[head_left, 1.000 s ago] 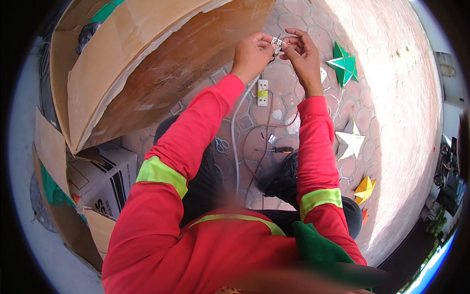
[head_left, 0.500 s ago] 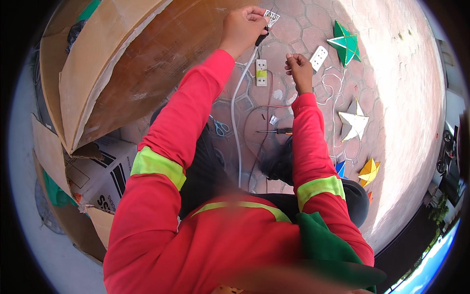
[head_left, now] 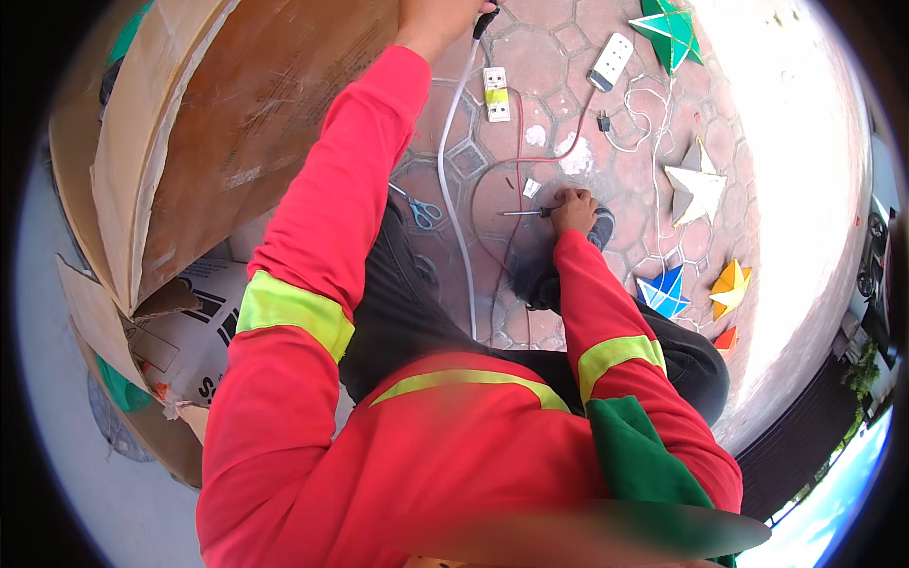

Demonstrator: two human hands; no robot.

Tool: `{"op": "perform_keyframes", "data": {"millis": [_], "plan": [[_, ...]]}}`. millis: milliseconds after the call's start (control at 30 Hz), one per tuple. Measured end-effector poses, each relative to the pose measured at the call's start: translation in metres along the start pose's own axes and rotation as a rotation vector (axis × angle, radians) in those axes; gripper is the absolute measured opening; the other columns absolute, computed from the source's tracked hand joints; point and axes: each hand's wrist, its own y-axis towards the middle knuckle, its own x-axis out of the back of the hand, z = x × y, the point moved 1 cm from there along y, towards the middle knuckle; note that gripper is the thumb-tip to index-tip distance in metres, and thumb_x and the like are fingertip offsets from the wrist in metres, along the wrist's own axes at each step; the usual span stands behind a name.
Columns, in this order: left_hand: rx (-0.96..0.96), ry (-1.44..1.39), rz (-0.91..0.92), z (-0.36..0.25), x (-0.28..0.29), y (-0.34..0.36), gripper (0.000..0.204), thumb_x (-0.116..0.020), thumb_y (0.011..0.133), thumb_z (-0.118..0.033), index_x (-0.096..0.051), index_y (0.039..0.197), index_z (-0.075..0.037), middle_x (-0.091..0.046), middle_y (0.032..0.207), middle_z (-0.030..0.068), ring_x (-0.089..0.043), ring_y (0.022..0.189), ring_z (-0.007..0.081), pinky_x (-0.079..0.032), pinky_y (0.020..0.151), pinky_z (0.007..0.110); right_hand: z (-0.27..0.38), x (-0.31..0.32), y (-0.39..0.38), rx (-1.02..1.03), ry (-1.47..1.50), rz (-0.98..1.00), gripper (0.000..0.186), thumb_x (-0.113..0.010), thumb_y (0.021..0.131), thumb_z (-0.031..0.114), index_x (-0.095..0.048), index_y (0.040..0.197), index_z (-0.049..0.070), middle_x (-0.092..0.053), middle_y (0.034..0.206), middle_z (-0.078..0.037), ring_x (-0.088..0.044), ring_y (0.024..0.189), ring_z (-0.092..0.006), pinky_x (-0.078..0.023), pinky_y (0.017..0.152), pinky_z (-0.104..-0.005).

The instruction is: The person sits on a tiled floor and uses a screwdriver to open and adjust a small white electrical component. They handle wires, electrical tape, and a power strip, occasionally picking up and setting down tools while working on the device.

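Observation:
My left hand (head_left: 437, 24) is at the top edge, its fingertips partly cut off. It is closed at the black end of a thick white cable (head_left: 454, 142), which runs down toward my legs. Low over the paving, my right hand (head_left: 575, 210) has its fingers closed on the handle of a screwdriver (head_left: 526, 213). The thin shaft points left. Just above it lies a small white scrap (head_left: 531, 187). Light-blue-handled scissors (head_left: 423, 214) rest on the ground left of the cable.
A white-and-yellow outlet block (head_left: 496, 95), a white power strip (head_left: 612, 61) and a black plug (head_left: 604, 121) lie ahead. Green (head_left: 668, 34), white (head_left: 696, 187), blue (head_left: 664, 292) and yellow (head_left: 730, 288) star lanterns line the right. Large cardboard (head_left: 256, 114) stands left.
My right hand has come down and back from mid-air to the screwdriver. The small white piece with metal contacts in my left hand has gone out of view past the top edge.

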Motion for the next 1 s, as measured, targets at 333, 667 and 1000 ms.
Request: {"op": "perform_keyframes", "data": {"millis": [333,667,1000], "plan": [[0.041,0.167,-0.057,-0.029,-0.015,-0.019,0.023,-0.071,0.091,-0.006,-0.069,0.111,0.004,-0.076,0.097,0.0101,-0.072,0.082,0.0128,-0.057,0.072,0.025,-0.029,-0.018,-0.017,0.190,-0.046,0.032,0.020,-0.067,0.080,0.013,-0.073,0.096,0.024,-0.061,0.114,-0.003,-0.054,0.118,-0.0300,-0.046,0.091,-0.0496],[0.022,0.118,-0.105,-0.017,-0.017,-0.014,0.020,-0.068,0.092,-0.002,-0.066,0.109,0.007,-0.074,0.092,0.0133,-0.072,0.077,0.0150,-0.059,0.066,0.026,0.097,0.181,0.083,0.444,0.860,-0.235,0.028,-0.054,0.102,0.015,-0.063,0.125,0.003,-0.066,0.113,-0.016,-0.065,0.100,-0.0316,-0.050,0.089,-0.0383],[0.009,0.164,-0.121,-0.014,-0.016,-0.011,0.019,-0.068,0.091,-0.005,-0.068,0.106,0.006,-0.075,0.093,0.0120,-0.072,0.074,0.0152,-0.059,0.065,0.027,0.161,0.269,0.087,0.600,0.560,-0.233,0.030,-0.053,0.097,0.018,-0.071,0.120,0.010,-0.071,0.119,-0.015,-0.066,0.107,-0.0378,-0.052,0.092,-0.0438]]}}
